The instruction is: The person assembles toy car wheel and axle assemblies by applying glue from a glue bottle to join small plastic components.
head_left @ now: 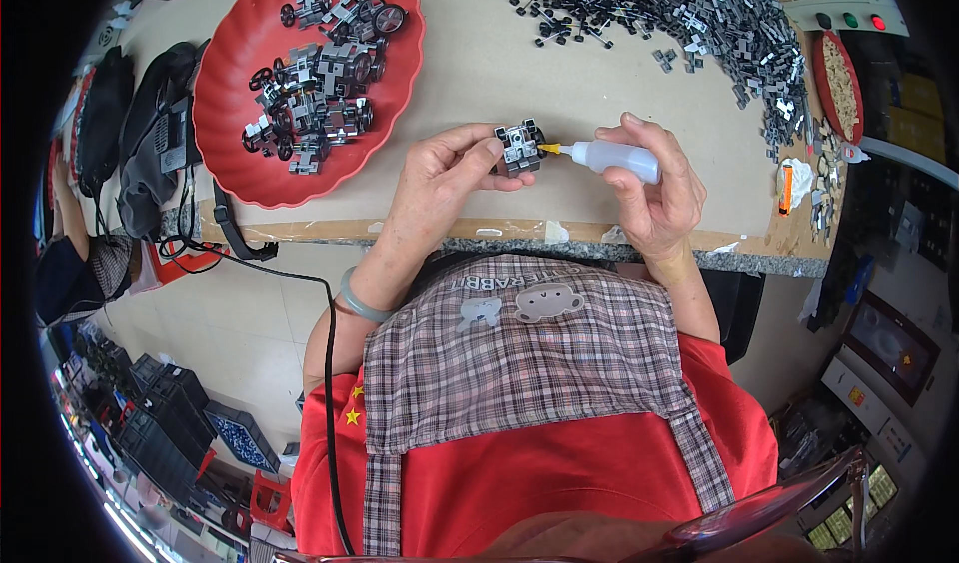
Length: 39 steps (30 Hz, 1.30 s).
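My left hand (440, 173) pinches a small grey and black plastic assembly (518, 145) between thumb and fingers, above the near part of the table. A dark round wheel shows at its right side. My right hand (663, 191) is wrapped round a translucent white squeeze bottle (619, 159), tilted nearly level. The yellow tip of the bottle points left and meets the assembly's right side; whether it touches cannot be made out. Left of my hands, a scalloped red plate (222, 113) holds several similar grey wheeled assemblies (318, 88).
Loose black axle-like parts (564, 8) and a heap of grey plastic pieces (744, 33) cover the far right. A red bowl (821, 73) of tan bits and an orange tube (785, 191) lie rightward. A black cable (328, 363) crosses my left arm. Another person's arm (72, 203) is far left.
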{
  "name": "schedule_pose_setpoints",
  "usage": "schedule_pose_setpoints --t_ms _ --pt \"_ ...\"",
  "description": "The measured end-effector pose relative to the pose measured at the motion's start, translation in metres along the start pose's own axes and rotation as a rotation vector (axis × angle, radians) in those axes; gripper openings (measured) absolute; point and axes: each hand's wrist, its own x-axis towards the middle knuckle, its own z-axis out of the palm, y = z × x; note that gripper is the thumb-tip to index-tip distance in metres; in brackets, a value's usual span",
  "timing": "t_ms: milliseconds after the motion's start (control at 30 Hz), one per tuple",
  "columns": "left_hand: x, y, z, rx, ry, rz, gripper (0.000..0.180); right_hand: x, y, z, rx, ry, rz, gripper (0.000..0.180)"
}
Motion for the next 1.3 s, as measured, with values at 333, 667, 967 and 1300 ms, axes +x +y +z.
schedule_pose_setpoints --t_ms 333,667,967,1300 --pt "0.0 0.0 0.001 0.002 0.006 -0.009 0.031 0.002 -0.001 -0.001 -0.087 -0.021 -0.103 0.045" --pt "-0.002 0.008 0.004 -0.007 -0.01 -0.01 0.03 -0.003 0.004 -0.001 0.235 0.099 0.243 0.032" --pt "-0.001 0.002 -0.001 -0.028 -0.042 -0.011 0.029 0.004 0.045 -0.016 0.385 -0.009 0.711 0.032" --pt "0.0 0.002 0.001 -0.039 -0.047 -0.008 0.029 0.041 0.093 -0.036 -0.444 -0.075 0.366 0.022"
